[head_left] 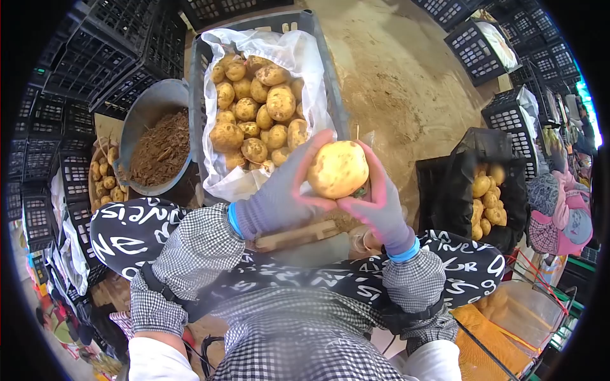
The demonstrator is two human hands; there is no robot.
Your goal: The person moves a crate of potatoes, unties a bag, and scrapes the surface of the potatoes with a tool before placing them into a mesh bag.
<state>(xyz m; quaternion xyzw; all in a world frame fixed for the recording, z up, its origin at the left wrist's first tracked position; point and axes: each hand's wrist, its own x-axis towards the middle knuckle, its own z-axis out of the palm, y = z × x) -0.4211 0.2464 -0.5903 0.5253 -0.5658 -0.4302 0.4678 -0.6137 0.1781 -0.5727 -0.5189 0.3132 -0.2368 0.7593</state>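
A large yellow potato (338, 169) is held up between my two gloved hands, in front of the lined crate. My left hand (286, 184), in a grey and pink glove, grips its left side. Around its right side and underside curve the fingers and thumb of my right hand (380, 200), gloved the same way. Just behind and to the left, a grey crate (333, 82) with a white plastic liner (311, 60) holds several potatoes (280, 103), some with brown soil marks.
A grey tub (141, 105) of brown soil stands left of the crate, beside a basket of potatoes (108, 182). At right is a black-lined crate (445, 184) with potatoes. Stacked black crates (101, 54) line the left; a person in pink (562, 216) is far right.
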